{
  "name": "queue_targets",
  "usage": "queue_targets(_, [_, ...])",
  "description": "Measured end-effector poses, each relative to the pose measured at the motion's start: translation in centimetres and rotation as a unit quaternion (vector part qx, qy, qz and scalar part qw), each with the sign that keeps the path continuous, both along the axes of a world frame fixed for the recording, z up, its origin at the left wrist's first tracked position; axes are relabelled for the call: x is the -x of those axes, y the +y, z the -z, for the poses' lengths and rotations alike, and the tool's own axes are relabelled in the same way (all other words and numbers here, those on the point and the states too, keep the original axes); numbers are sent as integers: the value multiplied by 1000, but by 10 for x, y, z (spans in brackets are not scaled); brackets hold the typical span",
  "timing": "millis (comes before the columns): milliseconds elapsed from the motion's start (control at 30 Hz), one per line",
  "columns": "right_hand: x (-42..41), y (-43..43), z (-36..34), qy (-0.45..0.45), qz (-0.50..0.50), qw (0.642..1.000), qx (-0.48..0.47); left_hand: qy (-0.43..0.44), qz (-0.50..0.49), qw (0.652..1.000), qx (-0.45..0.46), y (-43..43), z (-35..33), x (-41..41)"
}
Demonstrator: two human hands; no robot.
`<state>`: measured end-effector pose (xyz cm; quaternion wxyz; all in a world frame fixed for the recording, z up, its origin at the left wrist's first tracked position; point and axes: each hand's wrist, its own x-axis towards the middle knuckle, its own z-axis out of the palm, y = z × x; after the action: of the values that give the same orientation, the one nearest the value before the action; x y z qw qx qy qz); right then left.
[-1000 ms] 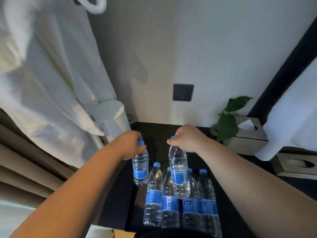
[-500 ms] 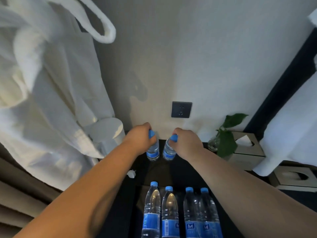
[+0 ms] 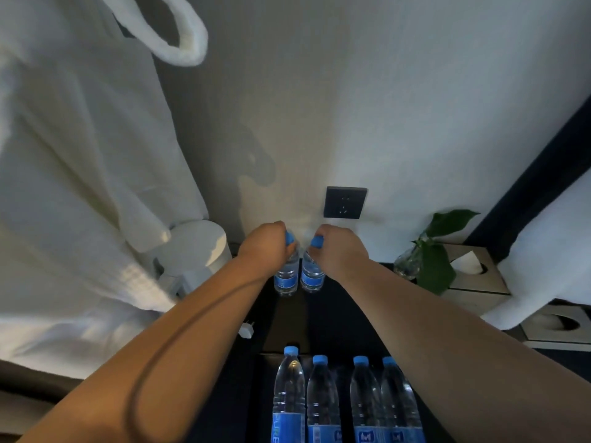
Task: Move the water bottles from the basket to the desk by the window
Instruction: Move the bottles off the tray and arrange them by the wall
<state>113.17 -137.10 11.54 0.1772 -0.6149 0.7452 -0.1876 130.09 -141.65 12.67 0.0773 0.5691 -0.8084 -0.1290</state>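
Note:
Two clear water bottles with blue caps and blue labels stand side by side on the dark desk [image 3: 323,321], close to the back wall. My left hand [image 3: 263,246] grips the neck of the left bottle [image 3: 285,278]. My right hand [image 3: 340,251] grips the neck of the right bottle [image 3: 311,274]. Nearer to me, several more bottles [image 3: 345,401] of the same kind stand in a row at the bottom of the view. Their lower halves are cut off, and what they stand in is too dark to tell.
A white bathrobe [image 3: 73,187] hangs at the left, over a white kettle [image 3: 195,251]. A small white plug [image 3: 247,329] lies at the desk's left edge. A black wall socket [image 3: 344,202] sits above the hands. At the right are a plant in a glass vase [image 3: 428,257] and tissue boxes [image 3: 476,276].
Both hands carried a bottle each from the near row to the back of the desk by the wall. In the last half second the bottles have stayed near the wall.

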Motion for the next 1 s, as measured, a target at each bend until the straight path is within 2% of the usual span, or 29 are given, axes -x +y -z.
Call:
queue_targets(233, [3,0,15,-19,-26,999,-1,69,-14,998,-2,3,22,-11])
queue_targets(500, [9,29,38,-57,-12,997,-54,62,-50,997,-2,19,42,-19])
queue_targets(600, [12,45,52,-40,-25,995,-90,64,-64,996,-14,29,52,-24])
queue_targets(833, [8,92,91,-20,-38,981,-189,-20,-41,997,-56,79,90,-32])
queue_targets(1000, [-5,122,105,11,-67,967,-246,-90,-35,978,-185,115,114,-30])
